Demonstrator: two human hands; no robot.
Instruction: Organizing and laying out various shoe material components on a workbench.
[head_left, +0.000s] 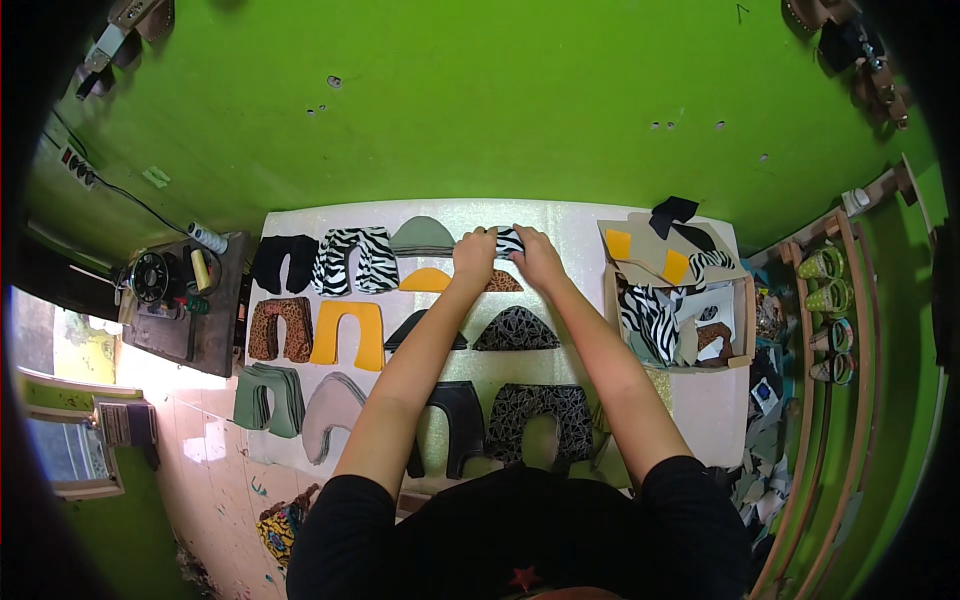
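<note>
At the far middle of the table, my left hand point(475, 256) and my right hand point(538, 260) are closed on the two ends of a zebra-print piece point(508, 242). Its full outline is hidden by my fingers. A grey-green half-moon stack point(422, 236) lies just left of my left hand. Nearer me are a yellow half-moon piece point(424, 280) and a leopard-print piece point(503, 281), both partly behind my arms. A black half-moon piece point(420, 331) and a black half-moon stack with pale lines point(516, 328) lie closer still.
U-shaped stacks fill the left side: black point(270, 265), zebra point(354, 262), leopard point(280, 328), yellow point(347, 335). An open cardboard box point(741, 325) of scraps stands right. Beyond are a sewing machine point(150, 280) at left and a wooden shoe rack point(812, 480) at right.
</note>
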